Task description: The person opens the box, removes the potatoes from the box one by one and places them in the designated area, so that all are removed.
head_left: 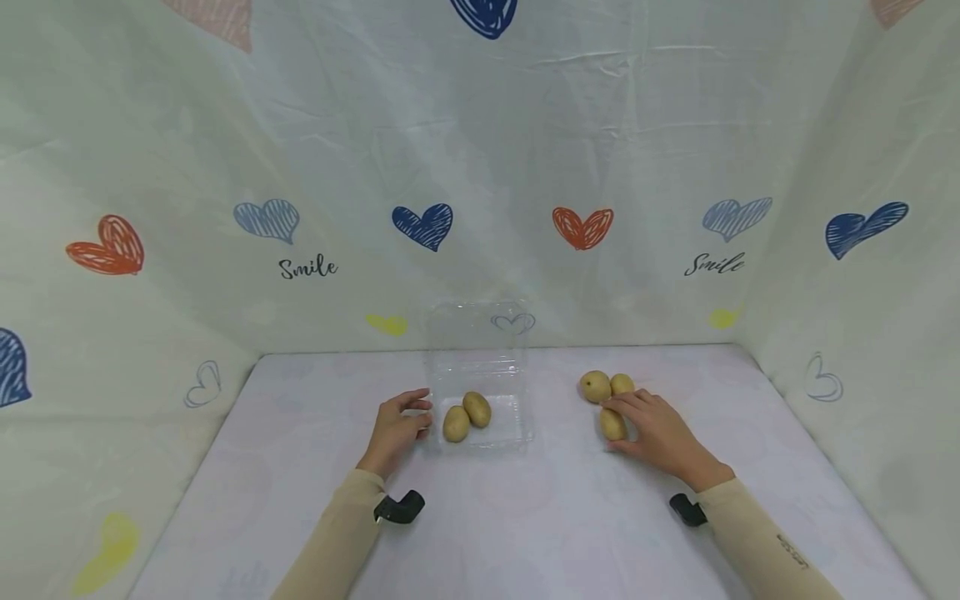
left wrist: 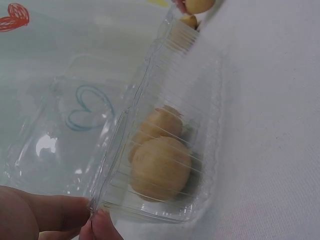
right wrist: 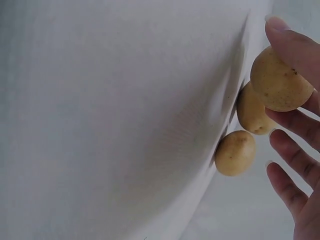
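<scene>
Around a white-covered table (head_left: 562, 533), pale fabric walls (head_left: 637, 150) at the left, back and right, printed with red, blue and yellow scribbled hearts (head_left: 422, 227) and, along the back, two "Smile" prints (head_left: 308, 267). Near the table's back edge, slightly left of its middle, a clear clamshell container (head_left: 510, 417) with its lid (head_left: 465, 333) raised at the rear. Beyond the bottom of the head view, the table's front edge and the lower parts of two cream sleeves (head_left: 757, 533). Faint against the cloth, the container's outline; hard to make out from above, the left hand (head_left: 397, 429) at the container's left side, but in the left wrist view pinching its rim between thumb and finger. In the right hand (head_left: 663, 437), toward the table's back right corner, a potato (head_left: 612, 424) between thumb and fingers, partly covering another in the right wrist view; impossible to tell, any contact with the table. In all, five potatoes: that one held, two loose potatoes (head_left: 596, 387) just behind it, and two inside potatoes (head_left: 455, 424) side by side in the container. At the cuffs, two black wrist devices (head_left: 399, 507).
</scene>
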The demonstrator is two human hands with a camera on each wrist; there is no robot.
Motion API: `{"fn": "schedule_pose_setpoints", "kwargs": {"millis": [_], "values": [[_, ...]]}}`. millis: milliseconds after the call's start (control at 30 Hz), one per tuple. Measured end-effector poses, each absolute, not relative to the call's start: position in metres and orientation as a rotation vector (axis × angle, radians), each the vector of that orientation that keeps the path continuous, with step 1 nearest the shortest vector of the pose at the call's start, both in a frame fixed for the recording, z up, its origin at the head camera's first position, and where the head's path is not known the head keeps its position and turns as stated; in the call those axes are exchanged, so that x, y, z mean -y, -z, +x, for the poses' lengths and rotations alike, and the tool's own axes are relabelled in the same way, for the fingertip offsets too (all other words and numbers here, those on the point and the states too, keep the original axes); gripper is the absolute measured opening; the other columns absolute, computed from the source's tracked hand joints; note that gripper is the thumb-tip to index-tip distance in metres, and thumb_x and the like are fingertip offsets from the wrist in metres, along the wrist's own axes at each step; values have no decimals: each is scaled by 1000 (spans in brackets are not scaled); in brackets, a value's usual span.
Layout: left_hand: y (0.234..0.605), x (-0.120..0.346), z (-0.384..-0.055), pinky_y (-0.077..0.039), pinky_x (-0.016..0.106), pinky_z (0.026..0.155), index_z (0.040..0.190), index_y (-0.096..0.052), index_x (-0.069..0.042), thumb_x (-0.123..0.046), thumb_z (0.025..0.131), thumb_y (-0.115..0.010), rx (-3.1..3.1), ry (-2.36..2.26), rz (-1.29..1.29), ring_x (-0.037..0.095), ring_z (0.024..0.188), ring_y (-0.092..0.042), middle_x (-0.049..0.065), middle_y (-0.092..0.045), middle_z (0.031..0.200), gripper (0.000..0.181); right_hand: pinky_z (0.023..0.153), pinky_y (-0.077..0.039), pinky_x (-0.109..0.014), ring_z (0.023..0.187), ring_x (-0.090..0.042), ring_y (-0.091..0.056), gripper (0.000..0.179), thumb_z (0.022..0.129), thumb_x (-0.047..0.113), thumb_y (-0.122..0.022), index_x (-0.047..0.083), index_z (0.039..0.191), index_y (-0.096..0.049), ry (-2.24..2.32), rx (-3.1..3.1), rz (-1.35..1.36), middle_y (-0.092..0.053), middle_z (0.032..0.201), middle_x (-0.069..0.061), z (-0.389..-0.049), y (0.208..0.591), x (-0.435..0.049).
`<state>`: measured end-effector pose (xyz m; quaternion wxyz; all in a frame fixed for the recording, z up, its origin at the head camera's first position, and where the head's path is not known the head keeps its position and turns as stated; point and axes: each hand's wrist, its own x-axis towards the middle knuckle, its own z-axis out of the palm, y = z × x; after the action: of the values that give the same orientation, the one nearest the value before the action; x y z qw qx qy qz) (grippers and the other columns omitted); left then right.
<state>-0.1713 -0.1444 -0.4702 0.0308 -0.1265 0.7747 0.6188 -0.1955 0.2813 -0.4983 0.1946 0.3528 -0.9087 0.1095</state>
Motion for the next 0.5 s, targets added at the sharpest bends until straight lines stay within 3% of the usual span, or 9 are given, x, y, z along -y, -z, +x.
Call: {"fn": "schedule_pose_setpoints", "kwargs": {"millis": [500], "values": [[473, 144, -172, -56, 23, 70, 140, -62, 7, 12, 94, -62, -2392, -1893, -406, 16, 85, -62, 23, -66, 119, 47, 84, -57, -52, 103, -33, -66, 69, 68, 28, -100, 1, 124, -71, -326, 2630, 948, -73, 119, -14, -195, 500, -274]]}}
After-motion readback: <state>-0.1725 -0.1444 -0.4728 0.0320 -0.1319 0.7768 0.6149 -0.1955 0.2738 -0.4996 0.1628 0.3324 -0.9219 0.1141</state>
